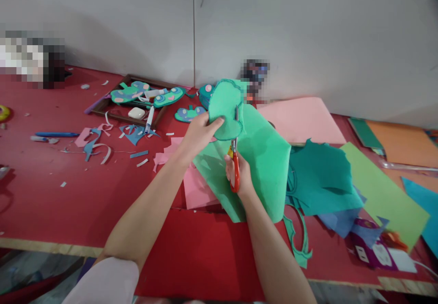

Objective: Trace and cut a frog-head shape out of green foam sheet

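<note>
My left hand (pixel 201 133) grips a rounded mint-green felt piece (pixel 224 105) with a darker outline, thumb on its face. In my right hand (pixel 241 171) are red-handled scissors (pixel 235 171), their blades upright at the piece's right edge. Some of the blade length is hidden by the felt. Behind and below my hands a large mint-green sheet (pixel 267 158) spreads out. Pink sheets (pixel 198 187) lie partly under it. Just beyond, a small green frog-like cutout (pixel 188 114) rests on the red table.
A brown frame (pixel 130 78) at the back left holds decorated green cutouts (pixel 169 97) and a marker (pixel 149 120). Scraps (pixel 91 144) litter the left. On the right are a teal sheet (pixel 321 176), a lime sheet (pixel 383 190) and a pink sheet (pixel 304 121). A grey wall (pixel 308 30) stands behind.
</note>
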The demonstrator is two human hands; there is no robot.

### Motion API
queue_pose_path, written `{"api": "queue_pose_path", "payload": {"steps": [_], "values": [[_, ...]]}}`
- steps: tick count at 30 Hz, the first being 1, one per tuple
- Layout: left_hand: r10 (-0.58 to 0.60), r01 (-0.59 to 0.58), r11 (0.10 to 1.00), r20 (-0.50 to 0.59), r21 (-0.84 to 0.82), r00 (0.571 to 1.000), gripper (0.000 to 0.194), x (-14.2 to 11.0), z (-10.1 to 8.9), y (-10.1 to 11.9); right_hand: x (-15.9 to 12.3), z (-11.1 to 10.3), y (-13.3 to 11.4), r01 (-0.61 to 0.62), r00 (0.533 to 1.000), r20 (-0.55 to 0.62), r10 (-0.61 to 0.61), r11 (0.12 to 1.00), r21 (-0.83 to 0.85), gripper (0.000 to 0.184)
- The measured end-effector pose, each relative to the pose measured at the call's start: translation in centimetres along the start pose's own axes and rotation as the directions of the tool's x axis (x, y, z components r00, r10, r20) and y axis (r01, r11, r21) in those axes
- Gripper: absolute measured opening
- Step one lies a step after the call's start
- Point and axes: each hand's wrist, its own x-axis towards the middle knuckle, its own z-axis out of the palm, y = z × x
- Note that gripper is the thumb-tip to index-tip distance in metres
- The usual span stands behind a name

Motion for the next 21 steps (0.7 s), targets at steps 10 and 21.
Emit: {"api": "queue_pose_path", "payload": {"steps": [10, 21], "values": [[-0.027, 0.027, 1.000, -0.001, -0.005, 1.000, 0.028, 0.0, 0.0, 0.0, -0.1, 0.1, -0.5, -0.024, 0.999, -0.032, 0.024, 0.999, 0.021, 0.033], [0.066, -0.071, 0.997, -0.186, -0.019, 0.980, 0.018, 0.1, -0.2, 1.1, 0.0, -0.2, -0.1, 0.024, 0.999, 0.035, -0.020, 0.994, -0.104, 0.035]]}}
